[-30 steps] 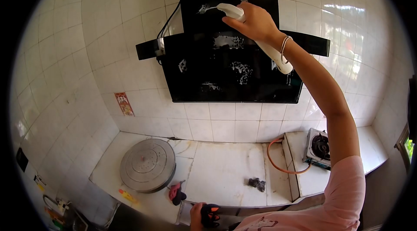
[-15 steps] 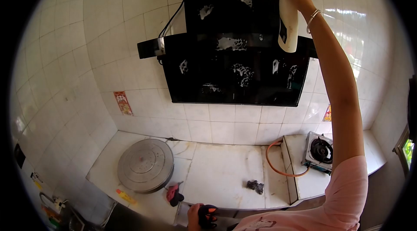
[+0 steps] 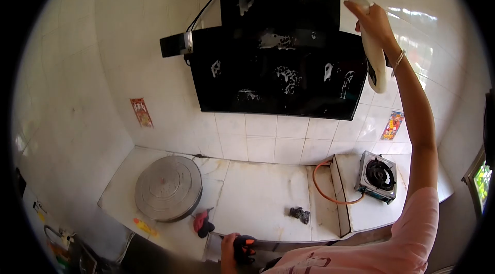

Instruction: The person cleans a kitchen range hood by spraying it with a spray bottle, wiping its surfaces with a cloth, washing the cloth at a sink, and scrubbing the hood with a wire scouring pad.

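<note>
High on the right, my right hand (image 3: 375, 25) is wrapped round a white spray bottle (image 3: 375, 65), its nozzle pointing left at the black range hood (image 3: 242, 91). White foam patches (image 3: 287, 79) cling to the hood's upper and lower panels. Down at the counter's front edge, my left hand (image 3: 228, 246) is closed on a black and orange item (image 3: 244, 250) that looks like a glove. Its exact shape is partly hidden.
On the white tiled counter (image 3: 258, 191) are a large round metal lid (image 3: 169, 186), a dark scrubber (image 3: 299, 214), a red and black cloth-like item (image 3: 203, 222) and a yellow packet (image 3: 145, 227). A gas stove (image 3: 379, 173) with an orange hose (image 3: 325, 194) stands at right.
My right hand has moved the spray bottle right and down, off the hood's front to its right side. A new foam patch shows near the hood's top right. The view has shifted slightly.
</note>
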Available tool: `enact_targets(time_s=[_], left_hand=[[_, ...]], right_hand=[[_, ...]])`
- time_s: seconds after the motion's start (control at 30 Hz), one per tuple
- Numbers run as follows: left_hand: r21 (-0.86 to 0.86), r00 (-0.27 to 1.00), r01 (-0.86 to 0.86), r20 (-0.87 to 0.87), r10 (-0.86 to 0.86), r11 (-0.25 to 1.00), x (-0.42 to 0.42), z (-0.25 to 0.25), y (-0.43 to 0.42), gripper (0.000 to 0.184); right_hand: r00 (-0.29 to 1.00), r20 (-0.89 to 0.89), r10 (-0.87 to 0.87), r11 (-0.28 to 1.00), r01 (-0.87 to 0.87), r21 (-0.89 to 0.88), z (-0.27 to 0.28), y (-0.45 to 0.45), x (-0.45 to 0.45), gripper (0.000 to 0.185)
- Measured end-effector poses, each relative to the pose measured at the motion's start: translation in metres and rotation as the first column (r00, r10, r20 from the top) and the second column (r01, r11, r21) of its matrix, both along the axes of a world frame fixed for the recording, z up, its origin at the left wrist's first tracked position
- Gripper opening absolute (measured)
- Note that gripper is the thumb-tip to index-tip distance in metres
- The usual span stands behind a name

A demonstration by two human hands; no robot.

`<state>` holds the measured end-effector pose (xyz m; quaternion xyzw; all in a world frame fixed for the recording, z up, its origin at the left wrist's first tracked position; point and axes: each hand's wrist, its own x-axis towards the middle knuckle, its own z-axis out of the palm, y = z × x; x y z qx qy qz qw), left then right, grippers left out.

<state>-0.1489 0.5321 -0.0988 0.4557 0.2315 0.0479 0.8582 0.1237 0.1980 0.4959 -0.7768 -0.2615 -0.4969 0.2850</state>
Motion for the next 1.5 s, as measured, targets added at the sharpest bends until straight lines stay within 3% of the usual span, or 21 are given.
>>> enact_targets(time_s=[0.07,0.13,0.2,0.23,0.27,0.4,0.47,0.57,0.6,0.63,0.67,0.7,0.77,0.8,0.87,0.93,1.07,1.2,1.33,1.5], left_hand=[[-0.155,0.996,0.079,0.040,-0.074,0.985,-0.001,0.004,0.001,0.035],[-0.124,0.997,0.046,-0.049,-0.052,0.991,-0.003,0.027,-0.006,0.036],[0.078,1.000,0.030,-0.008,-0.030,0.996,0.003,0.022,-0.005,0.036],[0.049,0.981,0.101,-0.169,-0.092,0.994,0.001,0.052,-0.007,0.035],[0.042,0.980,0.096,-0.180,-0.087,0.995,-0.001,0.053,-0.008,0.035],[0.068,0.994,0.092,-0.067,-0.087,0.993,-0.011,0.026,-0.001,0.031],[-0.191,0.999,-0.044,-0.019,0.041,0.981,-0.020,0.010,0.002,0.027],[-0.155,0.978,-0.207,-0.030,0.204,0.966,-0.039,0.022,-0.002,0.027],[-0.160,0.975,-0.220,-0.033,0.218,0.962,-0.042,-0.001,0.002,0.027],[0.150,0.979,-0.200,0.074,0.191,0.968,-0.047,-0.041,0.007,0.028],[0.448,0.979,-0.189,0.160,0.129,0.874,-0.053,-0.065,0.012,0.029],[0.442,0.978,-0.194,0.154,0.138,0.876,-0.056,-0.069,0.015,0.029],[0.157,0.962,-0.271,0.040,0.268,0.950,-0.058,-0.070,0.020,0.031],[0.154,0.962,-0.274,0.037,0.271,0.949,-0.060,-0.058,0.022,0.031],[-0.294,0.976,-0.210,-0.009,0.217,0.933,-0.065,-0.019,0.023,0.032],[-0.277,0.976,-0.211,-0.010,0.217,0.937,-0.063,0.000,0.023,0.033],[-0.139,0.975,-0.213,-0.099,0.200,0.967,-0.046,-0.001,0.030,0.034],[-0.155,0.979,-0.205,-0.051,0.199,0.967,-0.033,0.005,0.029,0.035],[-0.068,0.990,-0.118,-0.087,0.112,0.991,-0.025,0.005,0.026,0.034],[-0.010,0.989,-0.123,-0.086,0.121,0.992,-0.023,-0.049,0.026,0.033]], right_hand=[[0.999,-0.032,0.016,0.998,-0.018,-0.065,-0.025,0.020,-0.004,0.057],[0.997,-0.070,0.028,0.985,-0.039,-0.170,-0.052,0.050,-0.007,0.054],[0.997,-0.077,0.025,0.971,-0.042,-0.235,-0.073,0.085,-0.015,0.053],[0.998,-0.049,0.048,0.953,-0.060,-0.298,-0.080,0.103,-0.011,0.053],[0.997,-0.022,0.073,0.930,-0.076,-0.360,-0.087,0.122,-0.005,0.053],[0.981,0.025,0.194,0.907,-0.170,-0.386,-0.105,0.205,0.011,0.054],[0.968,0.032,0.250,0.902,-0.221,-0.371,-0.105,0.241,0.016,0.053],[0.973,0.045,0.227,0.896,-0.191,-0.401,-0.102,0.277,0.021,0.052],[0.970,0.042,0.241,0.891,-0.204,-0.406,-0.101,0.285,0.024,0.052],[0.972,0.061,0.228,0.902,-0.187,-0.389,-0.101,0.288,0.028,0.053],[0.974,0.078,0.213,0.913,-0.170,-0.370,-0.103,0.290,0.031,0.053],[0.972,0.096,0.215,0.917,-0.167,-0.362,-0.105,0.288,0.034,0.052],[0.980,0.098,0.174,0.927,-0.130,-0.351,-0.108,0.279,0.038,0.051],[0.983,0.105,0.151,0.932,-0.106,-0.347,-0.108,0.272,0.043,0.051],[0.995,0.080,0.065,0.929,-0.031,-0.369,-0.109,0.258,0.051,0.050],[0.984,0.174,0.047,0.917,0.027,-0.397,-0.108,0.244,0.060,0.048],[0.994,0.108,-0.003,0.913,0.047,-0.404,-0.101,0.230,0.061,0.048],[0.981,0.142,0.129,0.886,-0.050,-0.460,-0.110,0.243,0.051,0.046],[0.997,0.043,0.072,0.814,-0.034,-0.579,-0.160,0.236,0.062,0.044],[0.983,-0.179,0.047,0.780,-0.148,-0.608,-0.233,0.241,0.092,0.049]])
